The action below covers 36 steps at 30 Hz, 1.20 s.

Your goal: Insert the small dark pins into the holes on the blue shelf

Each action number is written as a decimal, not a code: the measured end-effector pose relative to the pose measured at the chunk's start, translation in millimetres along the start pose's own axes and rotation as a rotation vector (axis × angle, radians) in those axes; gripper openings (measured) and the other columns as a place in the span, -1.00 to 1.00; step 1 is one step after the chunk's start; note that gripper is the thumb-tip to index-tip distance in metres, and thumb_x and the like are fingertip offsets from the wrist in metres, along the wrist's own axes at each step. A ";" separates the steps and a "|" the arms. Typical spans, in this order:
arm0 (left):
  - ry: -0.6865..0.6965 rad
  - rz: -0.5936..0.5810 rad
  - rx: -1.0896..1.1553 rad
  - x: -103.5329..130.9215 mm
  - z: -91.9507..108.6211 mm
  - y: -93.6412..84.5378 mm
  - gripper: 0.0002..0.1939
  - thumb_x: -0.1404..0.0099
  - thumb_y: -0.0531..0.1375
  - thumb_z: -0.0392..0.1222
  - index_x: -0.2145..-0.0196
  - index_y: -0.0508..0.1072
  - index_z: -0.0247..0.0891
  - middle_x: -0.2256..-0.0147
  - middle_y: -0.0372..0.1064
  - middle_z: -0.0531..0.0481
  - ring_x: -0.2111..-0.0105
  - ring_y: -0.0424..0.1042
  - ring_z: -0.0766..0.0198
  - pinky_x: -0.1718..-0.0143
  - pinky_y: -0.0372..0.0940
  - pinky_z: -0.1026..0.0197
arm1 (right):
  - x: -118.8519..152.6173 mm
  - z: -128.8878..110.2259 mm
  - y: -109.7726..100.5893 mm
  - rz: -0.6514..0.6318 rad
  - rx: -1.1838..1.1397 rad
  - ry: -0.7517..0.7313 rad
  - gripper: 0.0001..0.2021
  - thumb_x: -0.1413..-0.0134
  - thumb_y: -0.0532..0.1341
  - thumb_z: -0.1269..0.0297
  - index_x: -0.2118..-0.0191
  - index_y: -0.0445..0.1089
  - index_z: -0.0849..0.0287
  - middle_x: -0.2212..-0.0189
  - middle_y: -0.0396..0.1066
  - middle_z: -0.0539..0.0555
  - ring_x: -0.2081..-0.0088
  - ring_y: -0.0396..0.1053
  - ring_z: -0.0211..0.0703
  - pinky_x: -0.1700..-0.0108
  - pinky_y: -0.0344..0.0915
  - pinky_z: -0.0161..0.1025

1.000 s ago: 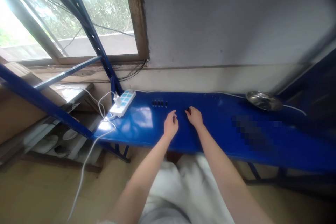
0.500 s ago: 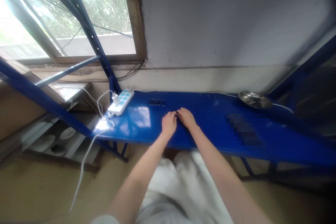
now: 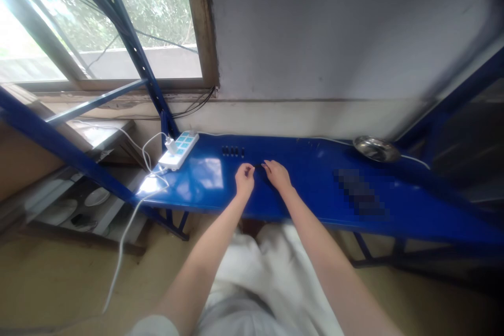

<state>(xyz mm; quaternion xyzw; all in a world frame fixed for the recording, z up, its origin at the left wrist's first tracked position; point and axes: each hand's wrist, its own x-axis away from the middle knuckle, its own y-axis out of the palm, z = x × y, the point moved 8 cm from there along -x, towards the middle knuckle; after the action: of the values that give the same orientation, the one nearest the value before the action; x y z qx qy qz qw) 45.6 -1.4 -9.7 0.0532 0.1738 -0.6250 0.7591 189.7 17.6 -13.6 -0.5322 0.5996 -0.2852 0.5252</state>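
My left hand (image 3: 244, 179) is closed in a pinch above the blue table (image 3: 307, 189). Between my two hands shows a small dark piece (image 3: 258, 166), too small to name. The fingers of my right hand (image 3: 277, 175) are bent together at its other end. Behind my left hand, several small black pieces (image 3: 233, 151) stand or lie in a short row on the tabletop.
A white power strip (image 3: 179, 151) with a plug and cable lies at the table's left end. A shiny metal dish (image 3: 377, 148) sits at the back right. Nearer, a blurred-out dark object (image 3: 360, 191) lies on the table. Blue metal posts (image 3: 136, 52) rise at the left.
My hands have moved apart, the left one going slightly left. The dark piece now shows in the gap between them. The whole view has shifted a little.
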 end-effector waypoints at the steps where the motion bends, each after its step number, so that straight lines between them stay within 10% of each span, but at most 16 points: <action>1: 0.006 -0.020 0.008 0.2 0.8 1.7 -0.92 -0.17 0.09 -0.25 0.43 0.37 -0.24 0.42 0.33 0.02 0.38 0.30 0.32 0.28 0.17 0.28 | 0.0 2.0 1.2 -0.003 0.022 0.018 -0.60 -0.23 -0.13 0.25 -0.03 0.29 0.24 0.14 0.38 0.20 0.13 0.31 -0.08 0.13 0.20 -0.24; 36: -0.117 -0.164 0.096 2.0 -12.2 17.6 -0.77 -0.14 0.17 -0.09 0.27 0.38 -0.27 0.36 0.41 -0.04 0.48 0.41 0.35 0.39 0.32 0.27 | -5.7 -6.7 0.5 0.092 0.020 -0.100 -0.76 -0.16 -0.04 0.35 0.16 0.30 0.30 0.31 0.43 0.24 0.32 0.35 -0.06 0.21 0.17 -0.17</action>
<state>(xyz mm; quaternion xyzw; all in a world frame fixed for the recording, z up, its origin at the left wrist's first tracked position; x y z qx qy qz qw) 60.5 4.1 -24.2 0.0385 0.1030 -0.6948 0.7108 182.5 21.6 -10.3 -0.5124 0.5935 -0.2397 0.5724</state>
